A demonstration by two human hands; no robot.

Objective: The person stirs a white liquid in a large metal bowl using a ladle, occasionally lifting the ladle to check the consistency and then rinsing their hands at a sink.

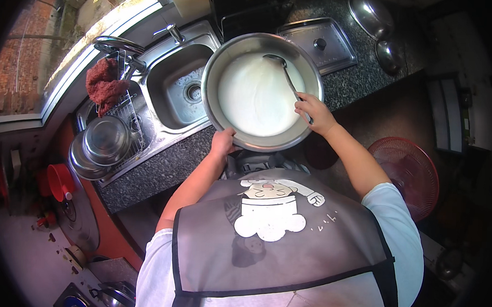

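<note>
A wide metal basin (260, 142) stands before me at the counter's front edge, holding a smooth white liquid (253, 99). My left hand (223, 141) grips the basin's rim at its near left side. In my right hand (317, 112) is the handle of a metal spoon or ladle (290, 84), held over the basin's right side. The tool's head lies at the far part of the white liquid, and part of its handle is hidden by my fingers.
Left of the basin is a steel sink (178, 87) with a faucet (175, 34). A wire rack (136, 141) holds metal bowls (107, 140) and a dark red cloth (104, 83). Right of the basin lie a rectangular metal lid (318, 57) and metal bowls (371, 17). A red fan (407, 174) stands at right.
</note>
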